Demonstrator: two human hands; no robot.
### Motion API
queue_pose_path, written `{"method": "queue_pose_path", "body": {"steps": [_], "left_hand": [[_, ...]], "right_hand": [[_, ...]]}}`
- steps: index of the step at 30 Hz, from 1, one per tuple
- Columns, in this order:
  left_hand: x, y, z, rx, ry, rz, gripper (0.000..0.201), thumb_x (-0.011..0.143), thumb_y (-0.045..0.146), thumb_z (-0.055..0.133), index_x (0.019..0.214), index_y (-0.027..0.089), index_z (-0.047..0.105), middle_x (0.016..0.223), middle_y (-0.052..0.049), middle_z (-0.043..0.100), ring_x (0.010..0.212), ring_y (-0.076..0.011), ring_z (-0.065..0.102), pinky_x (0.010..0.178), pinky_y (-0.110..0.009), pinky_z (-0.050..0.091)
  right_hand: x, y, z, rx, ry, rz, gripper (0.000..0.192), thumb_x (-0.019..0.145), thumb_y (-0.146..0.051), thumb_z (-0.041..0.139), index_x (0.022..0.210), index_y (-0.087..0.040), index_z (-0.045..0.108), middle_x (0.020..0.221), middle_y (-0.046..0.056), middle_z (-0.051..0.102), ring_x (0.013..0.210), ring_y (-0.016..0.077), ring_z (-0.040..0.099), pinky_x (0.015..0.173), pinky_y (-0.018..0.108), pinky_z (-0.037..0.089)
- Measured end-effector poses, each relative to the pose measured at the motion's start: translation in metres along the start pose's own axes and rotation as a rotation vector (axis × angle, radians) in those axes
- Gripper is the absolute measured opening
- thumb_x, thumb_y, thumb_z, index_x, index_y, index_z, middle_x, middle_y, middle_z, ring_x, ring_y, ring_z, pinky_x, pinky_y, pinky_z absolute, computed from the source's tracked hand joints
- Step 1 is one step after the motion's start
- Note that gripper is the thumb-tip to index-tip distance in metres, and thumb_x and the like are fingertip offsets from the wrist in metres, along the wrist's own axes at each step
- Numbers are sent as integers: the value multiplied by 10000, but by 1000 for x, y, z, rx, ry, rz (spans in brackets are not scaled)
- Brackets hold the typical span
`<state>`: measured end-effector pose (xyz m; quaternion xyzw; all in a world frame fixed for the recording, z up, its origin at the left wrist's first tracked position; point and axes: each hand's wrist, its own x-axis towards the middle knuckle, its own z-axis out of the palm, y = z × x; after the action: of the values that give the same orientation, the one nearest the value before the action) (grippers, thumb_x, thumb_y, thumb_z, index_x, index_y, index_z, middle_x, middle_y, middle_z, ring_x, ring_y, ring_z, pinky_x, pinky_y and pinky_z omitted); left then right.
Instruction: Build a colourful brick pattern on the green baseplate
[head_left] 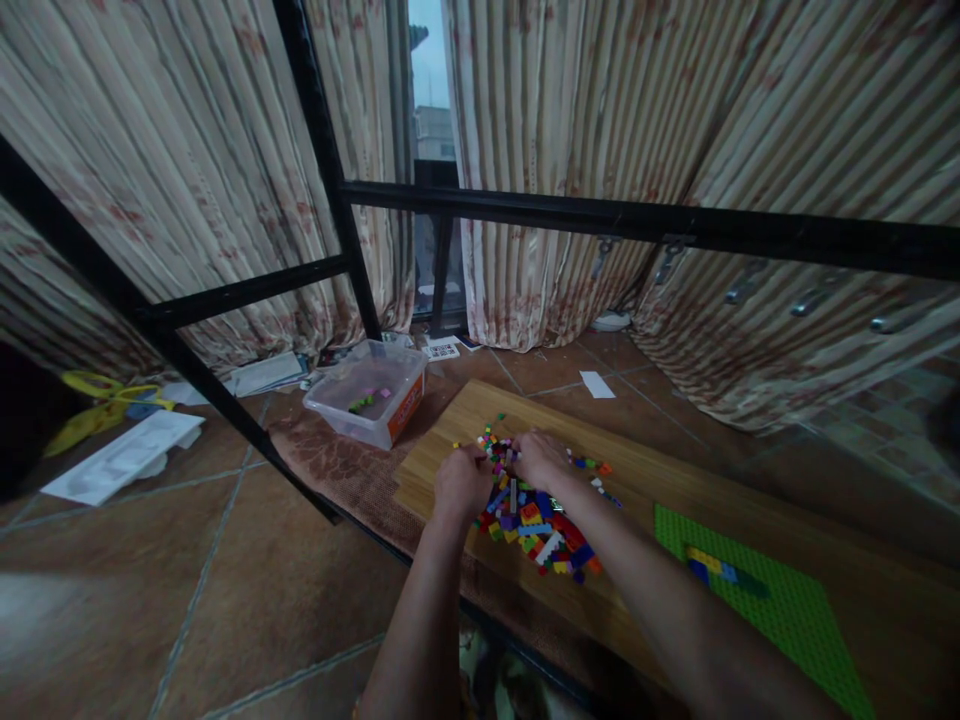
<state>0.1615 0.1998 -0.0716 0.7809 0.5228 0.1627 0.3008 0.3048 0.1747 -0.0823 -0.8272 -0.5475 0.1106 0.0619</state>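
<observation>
Head view | left hand (463, 483) and right hand (541, 459) curl into brick pile (534, 520) at centre, grip contents unclear | green baseplate (757, 590) lower right carries few bricks (718, 570); most loose

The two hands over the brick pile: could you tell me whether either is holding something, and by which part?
It cannot be told: both the left hand and right hand rest in the brick pile, fingers hidden.
</observation>
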Motion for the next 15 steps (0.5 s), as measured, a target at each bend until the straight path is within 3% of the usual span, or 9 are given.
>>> {"method": "queue_pose_path", "body": {"steps": [7,10,12,15], "left_hand": [[-1,-2,-3,-16,22,16,196,807,226,504,816,198,698,837,-93,702,819,-208,633,669,-258,378],[-1,-2,-4,-70,17,22,177,795,224,512,788,185,685,781,-77,684,760,-188,616,644,-255,371],[-1,0,-3,-174,-5,45,184,804,253,506,767,175,669,731,-54,661,702,-167,594,616,-245,369],[-2,5,1,-477,-98,69,240,821,347,501,779,162,646,689,-24,631,657,-144,577,584,-224,389]], "right_hand": [[-2,5,-6,160,54,-6,143,687,-255,716,795,-176,669,874,90,701,863,217,639,707,277,434],[-5,10,-10,242,93,-6,97,744,-232,652,825,-180,641,837,58,699,791,176,645,670,256,445],[-13,12,-12,428,115,9,127,790,-222,578,907,-190,614,837,34,694,693,144,644,613,243,460],[-31,11,-11,929,134,61,194,797,-259,532,979,-202,566,863,21,682,551,125,621,504,244,473]]}}
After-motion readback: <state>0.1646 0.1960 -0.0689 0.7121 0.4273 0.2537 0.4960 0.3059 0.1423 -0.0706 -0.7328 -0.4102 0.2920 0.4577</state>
